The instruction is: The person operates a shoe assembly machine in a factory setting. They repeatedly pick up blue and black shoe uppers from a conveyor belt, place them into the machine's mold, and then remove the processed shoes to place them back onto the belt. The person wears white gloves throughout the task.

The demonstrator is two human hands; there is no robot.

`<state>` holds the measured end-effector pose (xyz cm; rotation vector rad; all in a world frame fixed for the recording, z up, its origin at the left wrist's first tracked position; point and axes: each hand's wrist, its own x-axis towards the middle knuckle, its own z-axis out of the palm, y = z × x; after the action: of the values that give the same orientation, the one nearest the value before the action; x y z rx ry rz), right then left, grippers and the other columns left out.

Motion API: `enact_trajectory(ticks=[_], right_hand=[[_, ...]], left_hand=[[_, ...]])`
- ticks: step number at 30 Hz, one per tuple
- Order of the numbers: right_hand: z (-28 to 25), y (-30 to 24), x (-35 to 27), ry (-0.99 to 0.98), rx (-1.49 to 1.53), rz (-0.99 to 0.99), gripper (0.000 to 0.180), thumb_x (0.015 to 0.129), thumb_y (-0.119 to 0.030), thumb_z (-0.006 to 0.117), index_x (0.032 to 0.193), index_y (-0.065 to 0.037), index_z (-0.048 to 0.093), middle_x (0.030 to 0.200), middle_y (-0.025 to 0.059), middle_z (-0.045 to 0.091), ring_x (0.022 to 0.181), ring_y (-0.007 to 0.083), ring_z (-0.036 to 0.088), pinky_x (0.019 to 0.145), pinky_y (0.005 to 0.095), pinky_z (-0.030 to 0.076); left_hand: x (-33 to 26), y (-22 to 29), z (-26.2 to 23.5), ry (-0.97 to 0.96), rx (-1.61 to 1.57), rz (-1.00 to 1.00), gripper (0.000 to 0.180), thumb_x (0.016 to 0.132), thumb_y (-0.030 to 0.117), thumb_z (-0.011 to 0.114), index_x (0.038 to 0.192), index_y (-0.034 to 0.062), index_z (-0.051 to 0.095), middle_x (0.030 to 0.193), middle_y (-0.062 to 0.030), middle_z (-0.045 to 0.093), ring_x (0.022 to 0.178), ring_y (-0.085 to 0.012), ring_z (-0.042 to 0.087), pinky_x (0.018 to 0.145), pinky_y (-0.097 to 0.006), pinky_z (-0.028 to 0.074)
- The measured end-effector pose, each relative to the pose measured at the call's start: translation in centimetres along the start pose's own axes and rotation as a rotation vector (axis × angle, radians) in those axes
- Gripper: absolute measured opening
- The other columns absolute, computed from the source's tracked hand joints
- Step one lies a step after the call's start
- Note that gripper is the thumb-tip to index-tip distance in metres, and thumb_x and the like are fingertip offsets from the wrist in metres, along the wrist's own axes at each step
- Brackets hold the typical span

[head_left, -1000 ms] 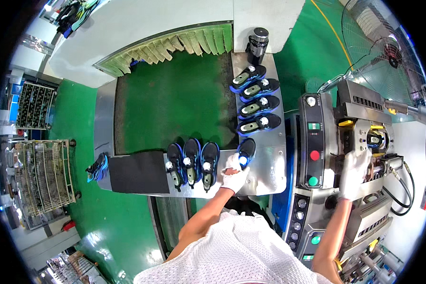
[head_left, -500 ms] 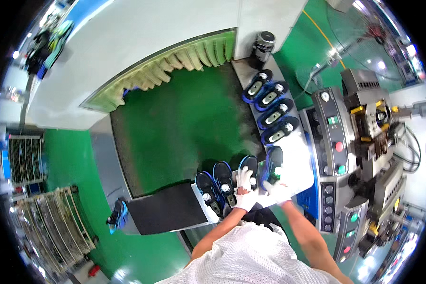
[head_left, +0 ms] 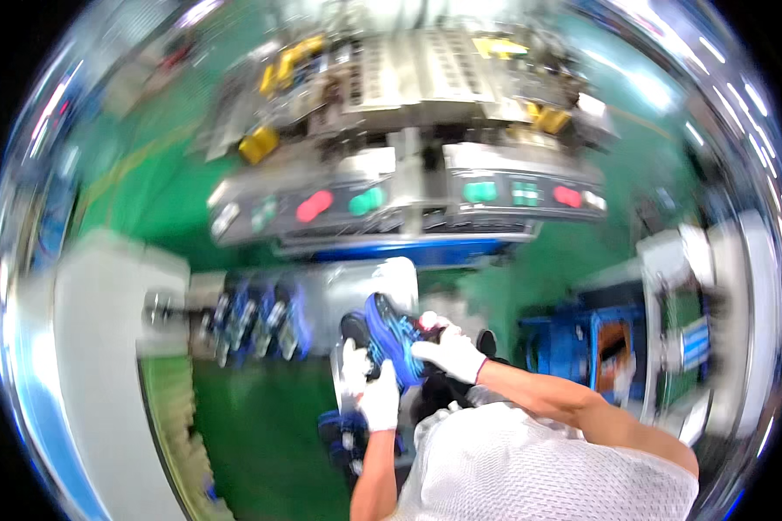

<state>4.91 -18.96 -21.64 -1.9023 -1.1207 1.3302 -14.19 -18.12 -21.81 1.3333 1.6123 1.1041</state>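
With my left hand [head_left: 375, 401] I pinch a black sneaker [head_left: 354, 327], my right hand [head_left: 452, 356] gripping a blue sneaker [head_left: 387, 330] beside that grip: likely mid-carry, calling for steadiness.

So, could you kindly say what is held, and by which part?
The right hand seems to hold a blue shoe by its side; the left hand is at a darker shoe, but blur hides any grip.

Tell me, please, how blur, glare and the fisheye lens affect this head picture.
Head view: red buttons smear with motion blur; head view: blue shoe, left hand and right hand look clearer; head view: white streaks glare at upper right; head view: black corners frame the image.
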Motion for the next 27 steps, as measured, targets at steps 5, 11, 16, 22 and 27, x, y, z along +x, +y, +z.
enact_trajectory(ticks=[5, 11, 16, 22, 27], right_hand=[[-10.5, 3.8, -7.1, 0.365, 0.26, 0.216, 0.098, 0.077, -0.06, 0.08, 0.147, 0.001, 0.047, 0.137, 0.0272, 0.06, 0.129, 0.033, 0.06, 0.108, 0.0415, 0.047], [-22.4, 13.1, -19.0, 0.981, 0.626, 0.375, 0.106, 0.072, -0.063, 0.084, 0.146, 0.003, 0.048, 0.13, 0.0268, 0.064, 0.12, 0.0288, 0.066, 0.101, 0.0375, 0.052], [-30.9, 16.3, -30.8, 1.682, 0.496, 0.587, 0.089, 0.077, -0.049, 0.084, 0.143, 0.001, 0.05, 0.123, 0.02, 0.069, 0.115, 0.0304, 0.067, 0.101, 0.0386, 0.051], [-41.1, 22.9, -39.3, 1.907, 0.102, 0.713, 0.079, 0.088, -0.029, 0.073, 0.153, -0.004, 0.036, 0.145, 0.0263, 0.054, 0.129, 0.039, 0.058, 0.11, 0.0489, 0.043], [-50.4, 33.4, -38.7, 2.058, 0.022, 0.859, 0.072, 0.088, -0.03, 0.073, 0.148, -0.002, 0.043, 0.128, 0.0268, 0.066, 0.119, 0.0438, 0.063, 0.104, 0.0513, 0.046]], left_hand=[[-1.5, 7.2, 9.2, -0.393, -0.002, 0.332, 0.058, 0.072, -0.008, 0.07, 0.128, -0.0015, 0.055, 0.135, -0.0147, 0.058, 0.105, -0.021, 0.056, 0.098, -0.034, 0.047], [-9.7, 19.9, 24.5, -1.057, -0.152, 0.628, 0.048, 0.075, -0.007, 0.073, 0.116, 0.0036, 0.052, 0.154, -0.0276, 0.047, 0.14, -0.0346, 0.049, 0.115, -0.042, 0.04], [-19.6, 30.0, 37.6, -1.44, -0.259, 0.762, 0.048, 0.077, -0.006, 0.074, 0.118, 0.0046, 0.052, 0.153, -0.0261, 0.048, 0.138, -0.0359, 0.052, 0.116, -0.042, 0.04], [-33.3, 36.3, 55.2, -1.549, -0.127, 0.963, 0.072, 0.085, 0.009, 0.074, 0.15, 0.0043, 0.042, 0.145, -0.0245, 0.055, 0.133, -0.0333, 0.057, 0.111, -0.04, 0.044], [-40.6, 36.1, 68.0, -1.545, 0.077, 1.013, 0.077, 0.089, 0.025, 0.072, 0.154, 0.0021, 0.039, 0.14, -0.0255, 0.06, 0.128, -0.0392, 0.06, 0.108, -0.043, 0.046]])
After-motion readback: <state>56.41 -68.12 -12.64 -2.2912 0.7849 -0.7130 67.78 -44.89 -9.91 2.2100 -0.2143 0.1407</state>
